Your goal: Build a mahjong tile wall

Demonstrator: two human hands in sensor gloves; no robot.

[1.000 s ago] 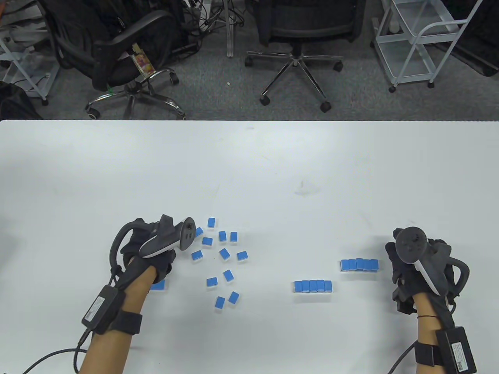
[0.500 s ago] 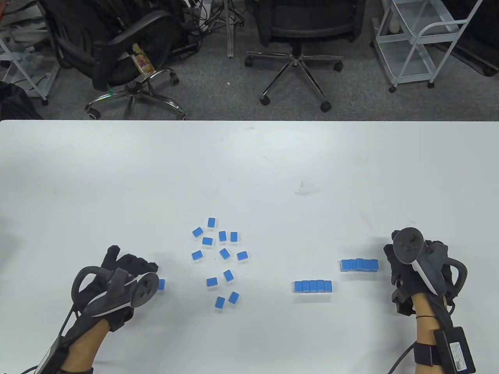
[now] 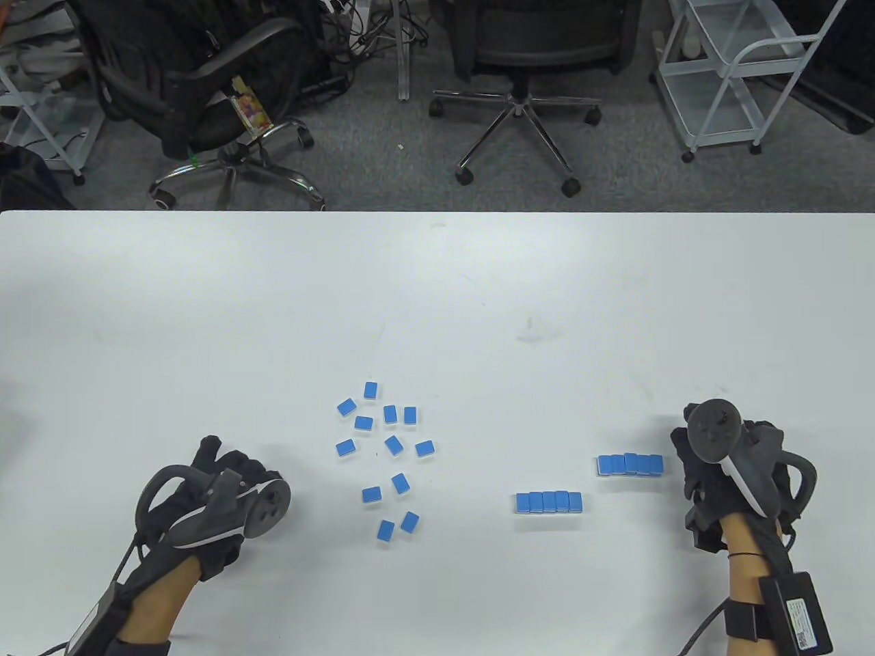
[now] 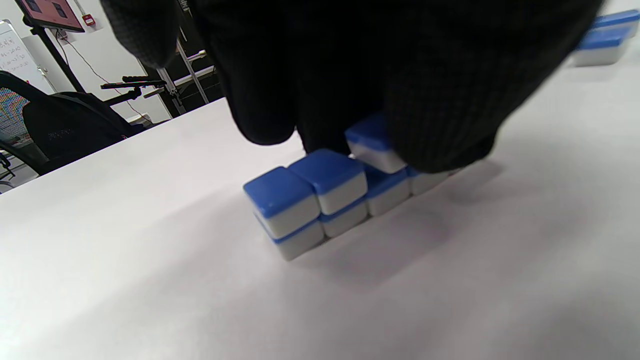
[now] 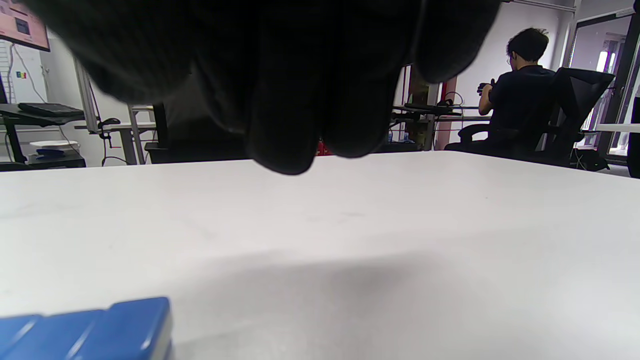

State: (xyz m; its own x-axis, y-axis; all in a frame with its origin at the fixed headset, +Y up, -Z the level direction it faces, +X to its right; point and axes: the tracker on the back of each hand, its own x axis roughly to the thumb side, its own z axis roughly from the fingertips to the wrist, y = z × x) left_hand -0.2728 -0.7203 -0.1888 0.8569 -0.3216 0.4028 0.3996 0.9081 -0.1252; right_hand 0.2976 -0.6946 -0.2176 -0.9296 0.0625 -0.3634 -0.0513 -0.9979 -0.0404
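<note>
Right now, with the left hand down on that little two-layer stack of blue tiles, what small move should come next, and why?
Probably the left hand should set the tilted top tile flat and square beside the two already stacked. In the left wrist view its fingers pinch that tile, which sits askew over the bottom row, where more spots seem unfilled.

White tabletop (image 3: 437, 287) with loose blue tiles (image 3: 386, 451) at centre, two tile rows (image 3: 549, 501) right of them; gloved left hand (image 3: 212, 499) and right hand (image 3: 731, 471) flank them.
</note>
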